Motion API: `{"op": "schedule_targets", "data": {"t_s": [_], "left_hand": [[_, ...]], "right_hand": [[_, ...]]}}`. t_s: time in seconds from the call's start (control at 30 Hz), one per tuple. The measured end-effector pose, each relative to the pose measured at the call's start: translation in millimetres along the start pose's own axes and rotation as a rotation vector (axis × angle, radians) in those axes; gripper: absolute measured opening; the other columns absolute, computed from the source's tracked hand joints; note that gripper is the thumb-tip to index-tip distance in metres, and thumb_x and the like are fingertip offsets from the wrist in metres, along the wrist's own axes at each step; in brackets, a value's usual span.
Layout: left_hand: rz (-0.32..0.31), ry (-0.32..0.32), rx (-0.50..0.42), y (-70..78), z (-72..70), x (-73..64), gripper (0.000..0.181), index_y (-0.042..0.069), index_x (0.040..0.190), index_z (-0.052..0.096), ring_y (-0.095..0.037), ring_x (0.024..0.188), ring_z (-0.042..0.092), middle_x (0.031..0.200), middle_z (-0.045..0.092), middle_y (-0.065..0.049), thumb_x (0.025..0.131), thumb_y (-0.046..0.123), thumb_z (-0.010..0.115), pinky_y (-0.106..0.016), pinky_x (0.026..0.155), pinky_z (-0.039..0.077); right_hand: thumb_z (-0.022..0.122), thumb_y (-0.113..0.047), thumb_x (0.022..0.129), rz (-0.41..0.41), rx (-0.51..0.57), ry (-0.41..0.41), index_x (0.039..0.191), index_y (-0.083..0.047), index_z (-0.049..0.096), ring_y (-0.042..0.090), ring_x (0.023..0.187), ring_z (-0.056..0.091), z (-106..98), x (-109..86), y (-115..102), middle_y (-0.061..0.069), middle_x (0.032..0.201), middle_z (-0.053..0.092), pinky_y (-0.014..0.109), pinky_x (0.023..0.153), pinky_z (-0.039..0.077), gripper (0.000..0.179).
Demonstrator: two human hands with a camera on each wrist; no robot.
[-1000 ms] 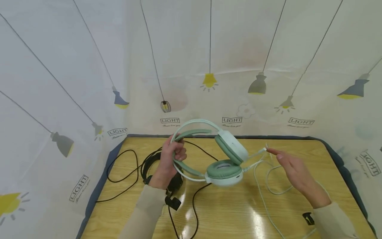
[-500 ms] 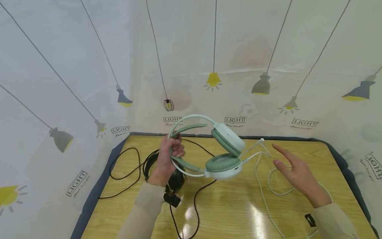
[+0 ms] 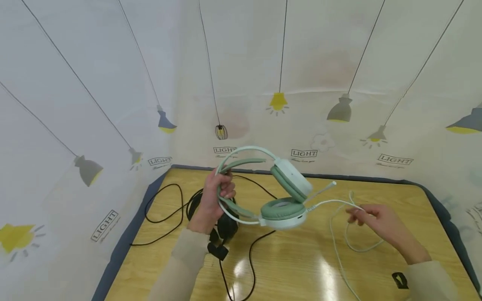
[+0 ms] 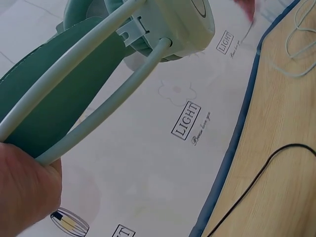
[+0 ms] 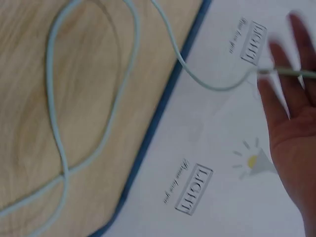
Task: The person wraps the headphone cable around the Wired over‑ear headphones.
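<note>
My left hand (image 3: 212, 198) grips the headband of a mint-green headset (image 3: 283, 215), held tilted above the table. Its padded ear cups face each other on the right side, and a thin microphone boom (image 3: 321, 191) sticks out beyond them. In the left wrist view, the thumb side of that hand lies against the headband's two rods (image 4: 106, 108). My right hand (image 3: 384, 225) holds the headset's pale cable (image 3: 337, 201) between thumb and fingers, right of the cups. Across the fingers in the right wrist view runs the same cable (image 5: 217, 89); the thumb is hidden there.
Behind my left forearm lies a black headset (image 3: 227, 225), partly covered, its black cable (image 3: 253, 259) looping over the wooden table (image 3: 293, 267). More pale cable lies coiled at the right. A small black object (image 3: 400, 280) sits by my right sleeve. Lamp-printed cloth walls enclose the table.
My right hand has left the microphone tip, moved down and right, and taken hold of the pale cable, lifting part of it. The left hand keeps its grip on the headband.
</note>
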State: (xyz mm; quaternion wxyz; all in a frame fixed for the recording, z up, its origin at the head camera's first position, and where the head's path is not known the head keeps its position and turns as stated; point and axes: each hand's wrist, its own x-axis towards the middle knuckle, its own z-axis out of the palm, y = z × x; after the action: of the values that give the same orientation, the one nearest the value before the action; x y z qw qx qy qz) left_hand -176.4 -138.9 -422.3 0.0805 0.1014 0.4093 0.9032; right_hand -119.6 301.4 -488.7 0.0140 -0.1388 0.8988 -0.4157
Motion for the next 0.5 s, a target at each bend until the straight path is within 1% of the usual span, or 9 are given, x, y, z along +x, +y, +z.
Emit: {"op": "schedule_targets", "data": {"t_s": [0.03, 0.07, 0.1, 0.17, 0.2, 0.23, 0.33, 0.4, 0.5], "left_hand": [[0.0, 0.005, 0.009, 0.9, -1.0, 0.7, 0.019, 0.011, 0.095, 0.054, 0.0, 0.045, 0.036, 0.065, 0.038, 0.008, 0.089, -0.004, 0.044, -0.014, 0.041, 0.033], [-0.001, 0.014, 0.021, 1.8, -2.2, 1.2, 0.018, 0.01, 0.096, 0.054, -0.001, 0.045, 0.036, 0.065, 0.038, 0.008, 0.089, -0.004, 0.045, -0.014, 0.041, 0.033], [0.001, 0.023, 0.037, 2.6, -3.3, 1.6, 0.018, 0.01, 0.096, 0.054, -0.001, 0.045, 0.036, 0.065, 0.038, 0.008, 0.089, -0.003, 0.045, -0.014, 0.041, 0.032], [0.0, 0.042, 0.069, 4.4, -5.2, 1.5, 0.018, 0.011, 0.097, 0.052, -0.001, 0.045, 0.036, 0.065, 0.038, 0.008, 0.089, -0.004, 0.044, -0.015, 0.041, 0.031], [0.0, 0.049, 0.087, 5.2, -5.8, 1.2, 0.019, 0.011, 0.097, 0.051, -0.001, 0.045, 0.036, 0.065, 0.038, 0.008, 0.09, -0.004, 0.043, -0.015, 0.041, 0.031], [0.0, 0.051, 0.103, 5.9, -6.3, 0.9, 0.019, 0.011, 0.098, 0.05, -0.001, 0.045, 0.036, 0.064, 0.038, 0.008, 0.09, -0.004, 0.043, -0.015, 0.041, 0.03], [-0.001, 0.043, 0.129, 7.5, -6.7, -0.1, 0.02, 0.011, 0.1, 0.049, -0.001, 0.045, 0.036, 0.065, 0.037, 0.008, 0.091, -0.005, 0.041, -0.015, 0.041, 0.029], [0.001, 0.033, 0.134, 7.9, -6.3, -0.3, 0.019, 0.011, 0.1, 0.049, 0.0, 0.045, 0.037, 0.065, 0.037, 0.008, 0.09, -0.004, 0.042, -0.016, 0.042, 0.029], [0.007, 0.028, 0.132, 8.1, -5.0, 0.0, 0.017, 0.01, 0.1, 0.05, -0.001, 0.044, 0.036, 0.064, 0.037, 0.008, 0.09, -0.003, 0.045, -0.016, 0.042, 0.028]], "right_hand": [[0.055, -0.019, 0.107, 0.021, 0.005, 0.007, 0.082, -0.015, 0.071, 0.004, 0.082, 0.064, -6.5, -4.9, -2.6, -0.006, 0.084, 0.072, 0.032, 0.071, 0.051, 0.03], [0.057, -0.016, 0.105, 0.015, 0.011, 0.022, 0.078, -0.016, 0.068, 0.004, 0.068, 0.057, -12.4, -8.9, -5.3, -0.009, 0.071, 0.064, 0.028, 0.061, 0.045, 0.029], [0.059, -0.013, 0.104, 0.004, 0.03, 0.034, 0.073, -0.017, 0.061, 0.007, 0.059, 0.051, -18.2, -12.5, -9.0, -0.009, 0.068, 0.059, 0.027, 0.054, 0.04, 0.031], [0.063, -0.005, 0.1, -0.068, 0.036, 0.068, 0.072, -0.018, 0.055, 0.01, 0.054, 0.042, -28.2, -17.9, -17.1, -0.007, 0.063, 0.048, 0.029, 0.05, 0.033, 0.031], [0.064, 0.0, 0.098, -0.111, 0.039, 0.081, 0.075, -0.019, 0.057, 0.011, 0.052, 0.038, -33.0, -19.7, -21.2, -0.005, 0.062, 0.044, 0.029, 0.049, 0.031, 0.03], [0.064, 0.003, 0.096, -0.145, 0.038, 0.095, 0.078, -0.02, 0.06, 0.01, 0.052, 0.037, -38.0, -21.1, -25.6, -0.006, 0.062, 0.042, 0.029, 0.049, 0.03, 0.03], [0.065, 0.009, 0.092, -0.236, 0.005, 0.118, 0.088, -0.022, 0.07, 0.008, 0.05, 0.036, -51.5, -22.8, -38.6, -0.009, 0.061, 0.042, 0.026, 0.05, 0.03, 0.031], [0.067, 0.008, 0.09, -0.258, -0.051, 0.139, 0.09, -0.025, 0.072, 0.005, 0.049, 0.035, -59.0, -23.0, -46.5, -0.014, 0.06, 0.043, 0.024, 0.049, 0.03, 0.033], [0.071, 0.005, 0.089, -0.279, -0.149, 0.16, 0.082, -0.031, 0.067, 0.0, 0.048, 0.032, -65.7, -23.0, -56.2, -0.018, 0.059, 0.039, 0.023, 0.047, 0.03, 0.036]]}}
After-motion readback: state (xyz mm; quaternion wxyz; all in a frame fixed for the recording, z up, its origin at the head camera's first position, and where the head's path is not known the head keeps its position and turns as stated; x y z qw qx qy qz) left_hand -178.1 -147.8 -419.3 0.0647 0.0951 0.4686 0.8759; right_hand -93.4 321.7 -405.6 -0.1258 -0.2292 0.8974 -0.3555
